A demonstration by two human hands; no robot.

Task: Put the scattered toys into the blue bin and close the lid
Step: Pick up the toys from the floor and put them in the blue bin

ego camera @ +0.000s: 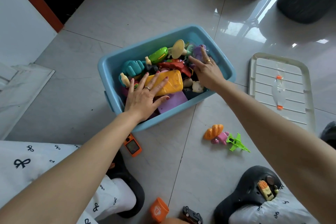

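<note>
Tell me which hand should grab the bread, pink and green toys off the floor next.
Right, probably. The bread toy, pink toy and green plane lie just beneath the right forearm. The left hand presses the yellow toy on the bin's far side.

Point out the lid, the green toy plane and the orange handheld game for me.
lid [261,71]: head view, ribbed inner face.
green toy plane [236,142]: head view, fuselage.
orange handheld game [133,147]: head view, screen.

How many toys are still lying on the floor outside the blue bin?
6: orange handheld game by the bin's near corner; bread, pink figure and green plane clustered right; orange cup and dark car at bottom edge. Others may be hidden.
</note>
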